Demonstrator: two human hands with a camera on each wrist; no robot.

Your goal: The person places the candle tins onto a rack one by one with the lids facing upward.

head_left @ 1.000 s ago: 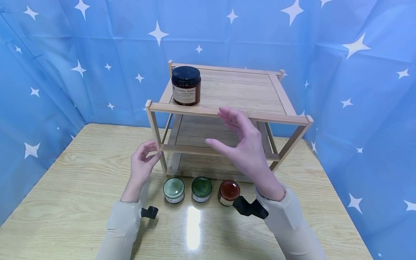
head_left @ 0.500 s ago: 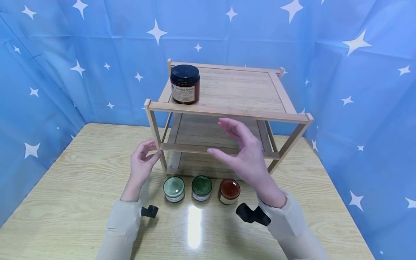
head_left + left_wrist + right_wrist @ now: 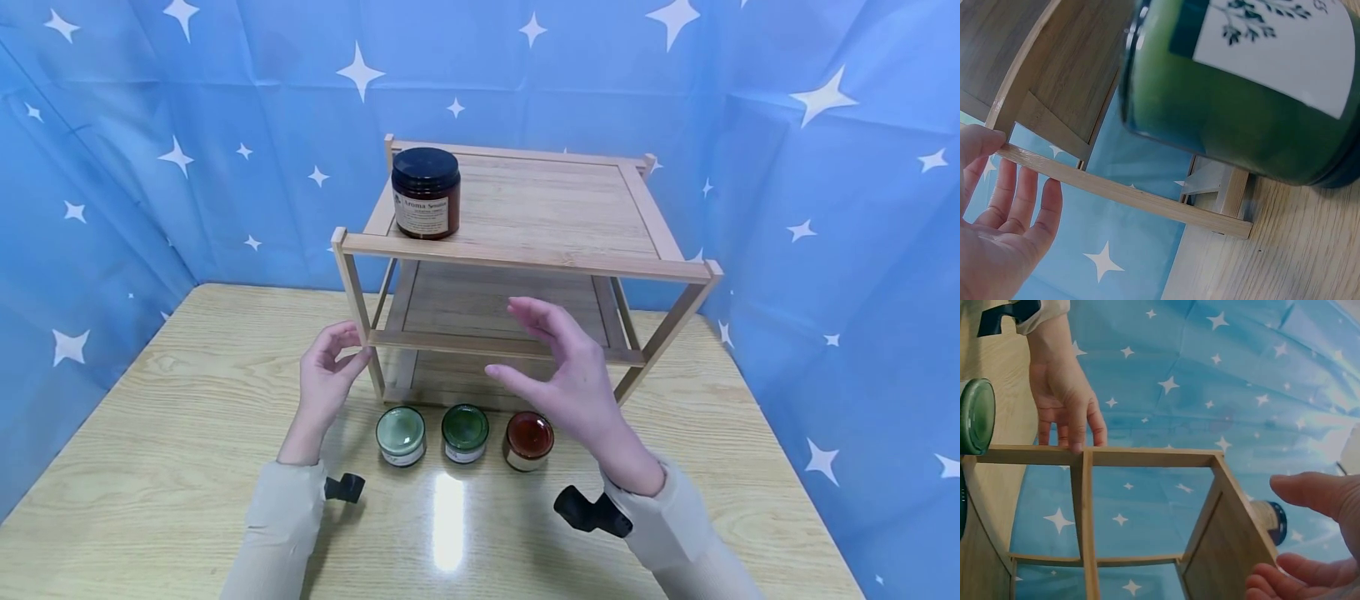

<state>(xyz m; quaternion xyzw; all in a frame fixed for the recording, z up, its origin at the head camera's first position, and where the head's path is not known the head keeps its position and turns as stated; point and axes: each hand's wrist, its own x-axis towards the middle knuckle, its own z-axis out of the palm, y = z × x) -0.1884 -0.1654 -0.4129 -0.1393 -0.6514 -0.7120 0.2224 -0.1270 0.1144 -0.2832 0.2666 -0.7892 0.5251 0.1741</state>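
Observation:
My left hand (image 3: 327, 371) pinches the front left leg of a three-tier wooden shelf (image 3: 517, 257), thumb in front and fingers behind; the left wrist view shows the fingertips (image 3: 1051, 190) against the strip. Spread in a wide C, my right hand (image 3: 573, 375) holds nothing and hovers in front of the middle tier. An amber jar (image 3: 426, 215) with a black lid and a cream label stands on the top tier, at the left. In front of the shelf sit a pale green glass jar (image 3: 401, 433), a dark green one and a red jar (image 3: 529, 438).
The dark green jar (image 3: 465, 432) stands between the other two on the light wooden table (image 3: 187, 467). A blue curtain (image 3: 262, 167) with white stars hangs behind and at both sides. Black wrist mounts (image 3: 592, 512) stick out from the sleeves.
My right hand has come down and slightly right, from the top tier's front rail to the middle tier's height, still spread. The left hand stays on the leg; the jars have not moved.

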